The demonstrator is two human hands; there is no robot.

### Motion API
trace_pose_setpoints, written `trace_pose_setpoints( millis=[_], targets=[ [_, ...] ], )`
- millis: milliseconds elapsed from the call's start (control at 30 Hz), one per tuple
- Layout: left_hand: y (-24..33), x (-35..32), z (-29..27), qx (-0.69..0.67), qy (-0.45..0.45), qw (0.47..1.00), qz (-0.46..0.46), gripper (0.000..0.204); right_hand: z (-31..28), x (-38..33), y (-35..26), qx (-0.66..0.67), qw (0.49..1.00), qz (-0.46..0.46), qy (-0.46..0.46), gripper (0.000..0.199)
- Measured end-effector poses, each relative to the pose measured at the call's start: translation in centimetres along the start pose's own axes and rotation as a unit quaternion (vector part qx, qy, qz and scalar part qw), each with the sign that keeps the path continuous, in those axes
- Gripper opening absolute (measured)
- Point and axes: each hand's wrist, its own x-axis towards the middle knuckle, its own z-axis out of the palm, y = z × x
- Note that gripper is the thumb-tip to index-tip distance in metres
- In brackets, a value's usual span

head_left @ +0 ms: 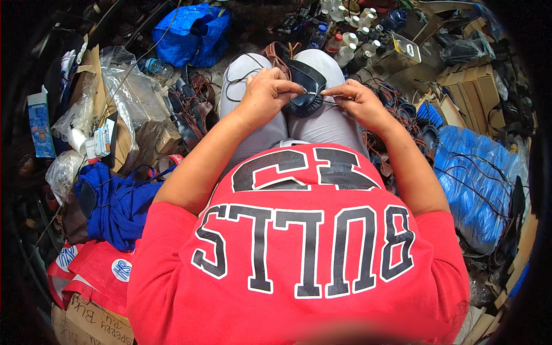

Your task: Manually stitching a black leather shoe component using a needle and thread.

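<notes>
A dark shoe [309,76] with a ridged, stitched toe rests on my lap, mostly over my right thigh. Brown leather [279,56] shows at its far left side. My left hand [267,95] pinches a thin, pale needle-like piece [311,92] above the shoe's toe. From the right, my right hand [361,102] has thumb and forefinger pressed together close to the piece's other end; a fine thread seems to run there. What exactly the right fingertips grip is too small to make out. A dark cord [234,80] loops over my left knee beside the left hand.
Brown-strapped footwear [192,106] lies left of my legs, with more [397,109] on the right. Several bottles [348,43] stand ahead. Around me are a blue bag [192,35], blue cloth [121,201], blue plastic-wrapped stuff [471,184] and cardboard [474,95].
</notes>
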Motion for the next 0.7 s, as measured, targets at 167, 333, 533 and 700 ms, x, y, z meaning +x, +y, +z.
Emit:
trace_pose_setpoints(
  millis=[167,333,533,700],
  targets=[
    [-0.6,0.5,0.2,0.036,-0.010,0.999,0.013,0.021,-1.1,1.4,0.4,-0.039,0.998,-0.021,-0.046,0.028],
    [-0.5,0.5,0.2,0.037,-0.025,0.999,-0.005,0.020,-1.2,1.6,0.1,-0.022,0.998,-0.015,-0.053,0.033],
    [-0.4,0.6,0.5,0.025,-0.054,0.998,-0.029,0.014,-1.6,1.8,0.1,-0.012,0.997,-0.004,-0.077,0.027],
    [-1.3,2.3,0.6,-0.032,-0.096,0.995,0.002,0.012,-1.6,2.0,0.0,0.037,0.994,-0.003,-0.102,0.032]
  ],
)
